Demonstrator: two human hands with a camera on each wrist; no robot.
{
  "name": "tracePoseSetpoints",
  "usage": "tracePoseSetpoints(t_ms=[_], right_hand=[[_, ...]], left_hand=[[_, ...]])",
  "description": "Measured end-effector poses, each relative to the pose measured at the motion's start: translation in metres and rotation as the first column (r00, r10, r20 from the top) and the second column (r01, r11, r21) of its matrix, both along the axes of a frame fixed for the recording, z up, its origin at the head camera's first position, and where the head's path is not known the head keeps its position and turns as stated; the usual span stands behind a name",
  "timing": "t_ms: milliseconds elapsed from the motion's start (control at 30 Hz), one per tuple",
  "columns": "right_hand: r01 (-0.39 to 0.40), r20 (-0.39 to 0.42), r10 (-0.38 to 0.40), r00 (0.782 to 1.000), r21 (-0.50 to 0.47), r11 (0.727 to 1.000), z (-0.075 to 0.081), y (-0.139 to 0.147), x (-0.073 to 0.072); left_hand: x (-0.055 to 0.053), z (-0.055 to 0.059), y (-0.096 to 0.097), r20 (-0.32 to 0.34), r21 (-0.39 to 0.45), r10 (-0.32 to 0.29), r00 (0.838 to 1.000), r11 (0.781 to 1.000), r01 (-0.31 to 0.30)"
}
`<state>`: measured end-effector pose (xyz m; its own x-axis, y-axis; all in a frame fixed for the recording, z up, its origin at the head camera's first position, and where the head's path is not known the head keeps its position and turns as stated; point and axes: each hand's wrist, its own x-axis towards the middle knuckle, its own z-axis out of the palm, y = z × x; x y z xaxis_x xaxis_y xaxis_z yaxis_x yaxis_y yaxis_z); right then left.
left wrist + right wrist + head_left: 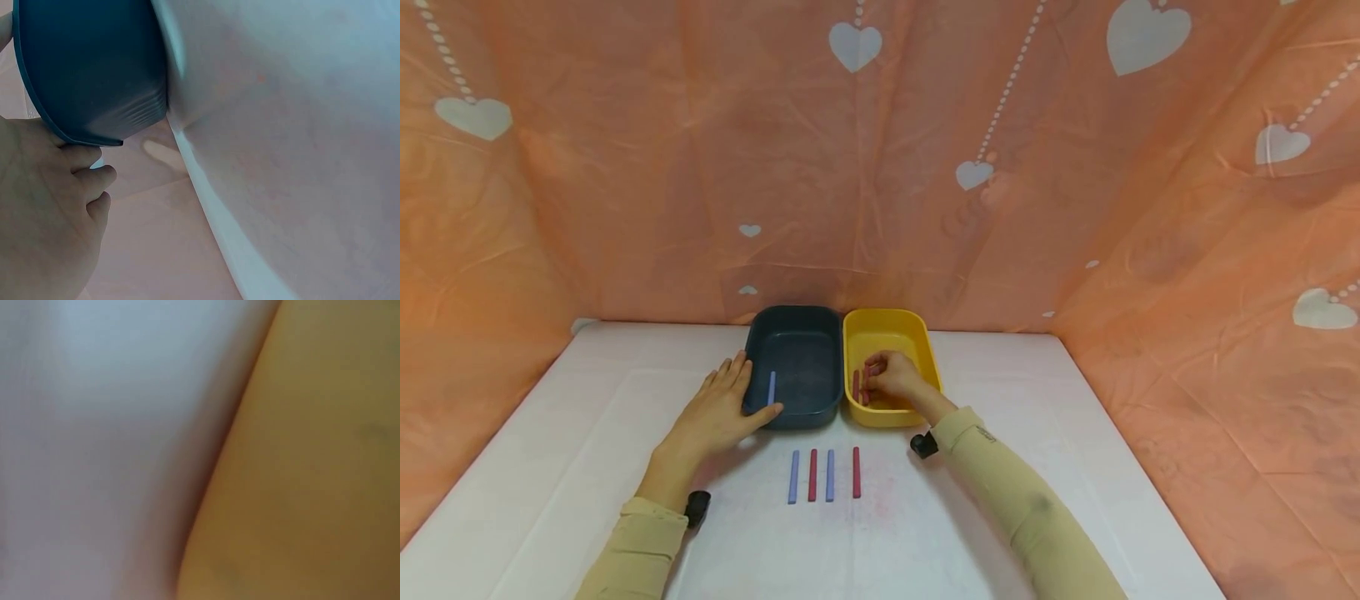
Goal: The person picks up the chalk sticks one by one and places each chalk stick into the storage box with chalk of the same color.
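My left hand [718, 408] rests against the left side of a dark blue bin [831, 408], fingers fairly straight along its rim and thumb over the near edge. In the left wrist view that hand [47, 206] touches the bin's rim [40, 115]. One light purple stick [772, 387] leans inside this bin. My right hand [895, 377] is inside a yellow bin [931, 367], pinching a red chalk-like stick [866, 385] between thumb and fingers. Another red stick [855, 387] stands beside it at the bin's left wall. The right wrist view shows only yellow bin wall [300, 462], blurred.
In front of the bins, a row lies on the white table [1030, 467]: a purple stick [793, 477], a red stick [812, 475], another purple stick [830, 475] and another red stick [857, 472]. An orange curtain with hearts [805, 167] stands behind the bins.
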<state>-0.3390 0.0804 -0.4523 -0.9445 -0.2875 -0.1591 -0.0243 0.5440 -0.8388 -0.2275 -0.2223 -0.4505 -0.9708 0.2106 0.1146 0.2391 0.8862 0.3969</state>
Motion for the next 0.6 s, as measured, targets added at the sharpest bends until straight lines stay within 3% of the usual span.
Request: tracePoseSetpoints(t_ms=[333,600], right_hand=[[-0.036,-0.070,0.043,0.997,0.098,0.995,-0.0029,-0.0009,-0.0011],[-0.045,-0.020,0.047,0.999,0.090,0.995,-0.0044,-0.0026,-0.0022]], left_hand=[[-0.0004,0.0005,0.0005,-0.007,-0.001,-0.002,1.000,1.000,0.002],[0.0004,0.0006,0.0004,-0.010,0.001,-0.002,1.000,1.000,0.002]])
